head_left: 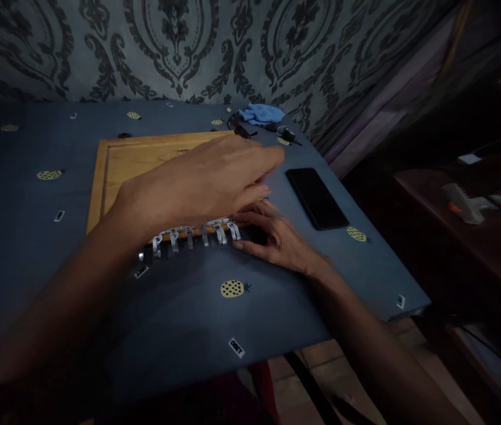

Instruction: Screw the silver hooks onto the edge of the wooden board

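A wooden board (144, 154) with a groove along its border lies on the blue table cover. Along its near edge runs a row of silvery metal clips (189, 236), their curved ends hanging toward me. My left hand (219, 174) reaches across the board, its fingers curled together above my right hand; whatever they hold is hidden. At the right end of the row, my right hand (277, 233) has its thumb and index finger closed around the last clip. My left hand and wrist cover the middle and right of the board.
A black phone (316, 198) lies right of my hands. Behind the board are sunglasses (240, 126), a blue cloth (262, 113) and keys (288, 134). A patterned curtain (179, 47) hangs at the back. The table's edge (378, 245) drops off at right.
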Available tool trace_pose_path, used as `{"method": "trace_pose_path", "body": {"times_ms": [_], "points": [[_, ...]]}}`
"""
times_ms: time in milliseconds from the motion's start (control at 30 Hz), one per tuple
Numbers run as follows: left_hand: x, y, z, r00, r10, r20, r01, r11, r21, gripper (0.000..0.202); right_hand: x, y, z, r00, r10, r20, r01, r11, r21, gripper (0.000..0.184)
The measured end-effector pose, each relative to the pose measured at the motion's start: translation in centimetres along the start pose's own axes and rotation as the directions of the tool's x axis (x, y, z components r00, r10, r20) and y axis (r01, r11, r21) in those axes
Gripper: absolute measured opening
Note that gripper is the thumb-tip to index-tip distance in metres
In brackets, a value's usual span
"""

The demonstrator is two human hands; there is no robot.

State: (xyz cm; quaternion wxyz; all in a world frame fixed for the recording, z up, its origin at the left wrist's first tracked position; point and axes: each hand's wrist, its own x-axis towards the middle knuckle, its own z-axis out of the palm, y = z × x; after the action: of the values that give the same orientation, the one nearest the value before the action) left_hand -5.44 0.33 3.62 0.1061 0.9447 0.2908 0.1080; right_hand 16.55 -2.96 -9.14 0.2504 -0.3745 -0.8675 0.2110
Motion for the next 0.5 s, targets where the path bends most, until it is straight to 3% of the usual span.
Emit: {"method": "trace_pose_path", "body": {"times_ms": [167,500], "points": [[0.15,0.04,0.24,0.999,-0.015,-0.036,0.017,0.997,0.077,0.018,0.05,-0.09,-0.1,1.0,0.013,0.013,-0.013,1.0,0.014,0.049],[-0.38,0.19,-0.05,0.998,-0.048,0.036,0.05,0.998,-0.032,0.024,-0.03,-0.04,-0.14,1.0,0.014,0.013,-0.014,1.0,-0.004,0.051]]}}
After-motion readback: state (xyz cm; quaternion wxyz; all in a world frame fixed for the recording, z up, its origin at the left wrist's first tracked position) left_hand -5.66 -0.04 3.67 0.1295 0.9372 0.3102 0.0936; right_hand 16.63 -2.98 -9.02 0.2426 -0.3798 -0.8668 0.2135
